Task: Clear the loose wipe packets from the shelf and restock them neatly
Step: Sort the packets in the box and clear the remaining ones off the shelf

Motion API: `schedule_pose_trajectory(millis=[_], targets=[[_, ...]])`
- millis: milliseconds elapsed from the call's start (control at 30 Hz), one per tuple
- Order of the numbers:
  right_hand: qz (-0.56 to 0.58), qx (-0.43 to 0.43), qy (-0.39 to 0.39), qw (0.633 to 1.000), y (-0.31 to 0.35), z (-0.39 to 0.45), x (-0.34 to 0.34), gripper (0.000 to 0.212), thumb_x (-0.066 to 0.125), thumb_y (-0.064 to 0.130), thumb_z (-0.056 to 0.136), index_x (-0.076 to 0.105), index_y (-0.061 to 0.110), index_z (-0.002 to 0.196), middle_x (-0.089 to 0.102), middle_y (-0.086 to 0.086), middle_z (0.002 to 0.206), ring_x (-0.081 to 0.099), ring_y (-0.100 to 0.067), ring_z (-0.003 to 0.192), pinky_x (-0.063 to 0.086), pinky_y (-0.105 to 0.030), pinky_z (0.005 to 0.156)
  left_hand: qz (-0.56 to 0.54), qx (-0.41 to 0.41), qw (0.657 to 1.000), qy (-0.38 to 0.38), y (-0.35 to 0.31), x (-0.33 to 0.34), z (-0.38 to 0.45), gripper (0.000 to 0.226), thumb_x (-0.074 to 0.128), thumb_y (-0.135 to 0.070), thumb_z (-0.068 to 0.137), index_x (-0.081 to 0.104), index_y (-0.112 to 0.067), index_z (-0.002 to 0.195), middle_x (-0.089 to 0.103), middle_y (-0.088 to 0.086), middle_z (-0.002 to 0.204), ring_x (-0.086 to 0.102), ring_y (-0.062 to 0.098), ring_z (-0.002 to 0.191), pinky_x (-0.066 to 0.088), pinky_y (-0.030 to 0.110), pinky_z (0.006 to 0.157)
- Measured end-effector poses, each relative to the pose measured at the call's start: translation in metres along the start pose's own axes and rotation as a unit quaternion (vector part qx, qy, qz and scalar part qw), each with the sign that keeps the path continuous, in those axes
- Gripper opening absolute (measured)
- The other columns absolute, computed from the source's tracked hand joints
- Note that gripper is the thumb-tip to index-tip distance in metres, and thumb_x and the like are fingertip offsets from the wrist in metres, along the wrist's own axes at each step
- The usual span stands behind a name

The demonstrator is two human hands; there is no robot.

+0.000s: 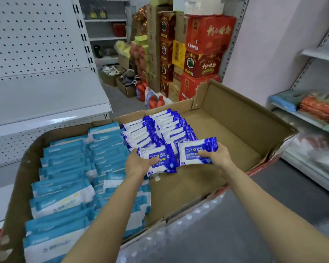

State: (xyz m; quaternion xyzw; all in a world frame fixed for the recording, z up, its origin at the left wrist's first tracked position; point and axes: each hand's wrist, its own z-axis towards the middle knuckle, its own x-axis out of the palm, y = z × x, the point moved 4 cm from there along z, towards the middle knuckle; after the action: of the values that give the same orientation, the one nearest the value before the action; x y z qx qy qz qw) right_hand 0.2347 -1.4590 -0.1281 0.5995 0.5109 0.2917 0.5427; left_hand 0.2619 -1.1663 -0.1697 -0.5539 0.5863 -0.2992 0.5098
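Gripping one dark-blue alcohol wipe packet each, the left hand [139,164] and right hand [216,155] hold them side by side over the cardboard box [235,114], thumbs curled across the packet fronts. The left packet [160,158] and right packet [195,150] sit at the near end of the dark-blue rows [156,128], beside light-blue packets [68,168]. A white shelf [46,99] stands left of the box

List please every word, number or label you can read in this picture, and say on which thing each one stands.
"75%" then two Chinese characters: packet in the right hand, dark blue packet.
"Alcohol Wipes": same packet, partly behind the thumb.
"75%", "Alcohol Wipes": packet in the left hand, second dark blue packet.
Light blue packets: print too blurred.
Red cartons: large gold Chinese characters, not clearly readable.
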Motion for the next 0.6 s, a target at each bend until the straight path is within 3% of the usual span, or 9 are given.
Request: schedule_pose_trajectory(millis=[67, 133, 300, 367, 433, 500, 600], targets=[[0.008, 0.009, 0.03, 0.999, 0.002, 0.011, 0.005, 0.035, 0.083, 0.003, 0.072, 0.058, 0.015, 0.093, 0.072, -0.01, 0.096, 0.072, -0.023, 0.083, 0.058, -0.034, 0.073, 0.013, -0.002, 1.0, -0.013, -0.01, -0.001, -0.016, 0.09, 0.096, -0.039, 0.046, 0.058, -0.017, 0.124, 0.069, 0.0, 0.115, 0.067, 0.024, 0.102, 0.054, 0.046, 0.092], [0.006, 0.013, 0.067, 0.998, 0.003, 0.025, 0.008, 0.038, 0.084, 0.005, 0.072, 0.059, 0.013, 0.099, 0.073, -0.008, 0.098, 0.072, -0.02, 0.082, 0.057, -0.029, 0.068, 0.005, -0.004, 0.999, -0.035, -0.011, 0.001, -0.017, 0.079, 0.095, -0.026, 0.057, 0.056, -0.016, 0.125, 0.068, 0.001, 0.114, 0.066, 0.024, 0.101, 0.054, 0.046, 0.092], [0.007, 0.011, 0.151, 0.988, 0.004, 0.053, 0.014, 0.044, 0.084, 0.009, 0.072, 0.059, 0.011, 0.109, 0.073, -0.007, 0.103, 0.072, -0.016, 0.084, 0.055, -0.023, 0.065, 0.021, 0.021, 0.996, -0.089, -0.017, 0.015, -0.017, 0.075, 0.09, -0.02, 0.067, 0.046, -0.018, 0.126, 0.065, 0.006, 0.114, 0.065, 0.025, 0.101, 0.055, 0.041, 0.088], [-0.022, -0.011, 0.185, 0.982, 0.004, 0.06, 0.019, 0.046, 0.083, 0.008, 0.073, 0.056, 0.012, 0.111, 0.072, -0.005, 0.105, 0.071, -0.007, 0.079, 0.054, -0.017, 0.061, 0.087, 0.052, 0.99, -0.099, -0.02, 0.027, -0.02, 0.086, 0.088, -0.02, 0.07, 0.037, -0.017, 0.138, 0.056, 0.011, 0.13, 0.057, 0.029, 0.116, 0.049, 0.041, 0.095], [-0.085, -0.073, 0.197, 0.974, 0.002, 0.069, 0.019, 0.058, 0.083, 0.01, 0.074, 0.05, 0.015, 0.121, 0.066, -0.005, 0.12, 0.067, -0.003, 0.091, 0.054, -0.016, 0.071, 0.217, 0.098, 0.963, -0.128, -0.022, 0.04, -0.027, 0.103, 0.086, -0.03, 0.073, 0.022, -0.019, 0.152, 0.032, 0.013, 0.151, 0.039, 0.031, 0.134, 0.038, 0.043, 0.105], [-0.237, -0.192, 0.17, 0.937, 0.005, 0.079, 0.016, 0.08, 0.083, 0.02, 0.074, 0.038, 0.019, 0.141, 0.047, 0.0, 0.142, 0.049, -0.011, 0.124, 0.042, -0.027, 0.099, 0.378, 0.143, 0.902, -0.154, -0.026, 0.051, -0.034, 0.102, 0.075, -0.051, 0.078, 0.014, -0.025, 0.156, 0.009, 0.01, 0.162, 0.019, 0.036, 0.145, 0.028, 0.049, 0.112], [-0.436, -0.389, 0.137, 0.8, 0.002, 0.086, 0.016, 0.101, 0.078, 0.043, 0.076, 0.019, 0.017, 0.154, 0.02, -0.003, 0.16, 0.014, -0.021, 0.147, 0.016, -0.044, 0.118, 0.566, 0.139, 0.812, -0.03, -0.016, 0.062, -0.038, 0.099, 0.053, -0.07, 0.083, 0.002, -0.028, 0.157, -0.012, 0.004, 0.164, -0.008, 0.034, 0.15, 0.007, 0.048, 0.12]])
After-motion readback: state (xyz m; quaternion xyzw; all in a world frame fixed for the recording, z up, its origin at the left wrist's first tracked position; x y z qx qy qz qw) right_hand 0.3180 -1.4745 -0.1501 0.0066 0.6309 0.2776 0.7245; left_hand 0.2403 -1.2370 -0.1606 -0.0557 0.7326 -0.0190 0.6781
